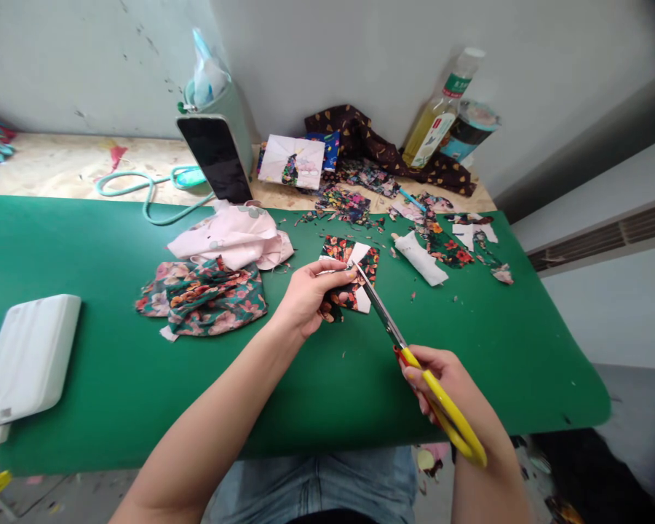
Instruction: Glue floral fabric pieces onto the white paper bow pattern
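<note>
My left hand (pixel 308 295) pinches a small patchwork piece (pixel 349 280) of dark floral fabric and white paper, held just above the green mat (pixel 114 364). My right hand (pixel 442 386) grips yellow-handled scissors (pixel 415 364). Their blades point up and left, and the tips touch the top edge of the piece beside my left thumb. Both forearms reach in from the bottom of the view.
A heap of pink and floral fabric (pixel 218 276) lies left of my hands. Scraps (pixel 447 247) and a white roll (pixel 421 258) lie to the right. A phone (pixel 215 156), a folded block (pixel 295 161), a bottle (pixel 439 109) and a jar (pixel 472 131) stand at the back. A white power bank (pixel 25 360) sits far left.
</note>
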The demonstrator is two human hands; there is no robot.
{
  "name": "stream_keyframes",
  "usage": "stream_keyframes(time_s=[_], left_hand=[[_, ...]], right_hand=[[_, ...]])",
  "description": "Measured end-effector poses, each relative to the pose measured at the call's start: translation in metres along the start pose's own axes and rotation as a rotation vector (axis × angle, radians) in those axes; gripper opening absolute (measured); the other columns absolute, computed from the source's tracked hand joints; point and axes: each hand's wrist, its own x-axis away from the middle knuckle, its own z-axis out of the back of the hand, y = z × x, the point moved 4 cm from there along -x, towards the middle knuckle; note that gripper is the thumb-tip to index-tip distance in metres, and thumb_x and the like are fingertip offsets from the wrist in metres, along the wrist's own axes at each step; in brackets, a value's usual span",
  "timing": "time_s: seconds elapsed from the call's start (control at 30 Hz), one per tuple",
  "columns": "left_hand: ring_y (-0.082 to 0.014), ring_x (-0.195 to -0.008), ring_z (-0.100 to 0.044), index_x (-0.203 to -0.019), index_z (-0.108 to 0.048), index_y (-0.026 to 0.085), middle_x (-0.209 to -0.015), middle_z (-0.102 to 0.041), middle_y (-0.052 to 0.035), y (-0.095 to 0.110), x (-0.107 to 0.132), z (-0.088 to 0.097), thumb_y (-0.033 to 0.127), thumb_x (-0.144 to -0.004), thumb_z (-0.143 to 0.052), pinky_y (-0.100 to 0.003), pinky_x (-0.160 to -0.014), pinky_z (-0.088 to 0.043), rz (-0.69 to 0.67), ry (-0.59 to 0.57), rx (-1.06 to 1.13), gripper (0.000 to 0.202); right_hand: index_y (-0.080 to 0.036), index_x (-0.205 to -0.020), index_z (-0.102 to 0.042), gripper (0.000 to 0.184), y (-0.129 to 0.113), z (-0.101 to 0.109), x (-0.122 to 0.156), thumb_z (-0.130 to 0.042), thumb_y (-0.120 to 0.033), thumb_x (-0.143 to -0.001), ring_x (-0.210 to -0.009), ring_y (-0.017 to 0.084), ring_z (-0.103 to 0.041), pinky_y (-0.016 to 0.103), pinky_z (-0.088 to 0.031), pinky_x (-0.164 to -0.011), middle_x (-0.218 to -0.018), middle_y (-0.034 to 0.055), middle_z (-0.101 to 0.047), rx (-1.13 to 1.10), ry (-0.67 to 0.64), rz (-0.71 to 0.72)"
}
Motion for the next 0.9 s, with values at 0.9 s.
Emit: stream_keyframes(time_s=[0.9], left_hand=[[-0.0111,-0.062,-0.066,-0.074,-0.070,0.012,-0.071,-0.072,-0.0025,-0.005,-0.007,0.005,0.018,-0.056,-0.086,-0.021,-0.060,-0.051,-0.124,0.021,0.065,0.026]], right_hand=[[-0.024,-0.073,-0.061,0.042,-0.024,0.052,-0.026,-0.061,-0.066,-0.072,-0.072,0.025,-0.061,0.029,-0.032,-0.055,-0.076,0.0050,-0.068,0.908,0.776,0.038]])
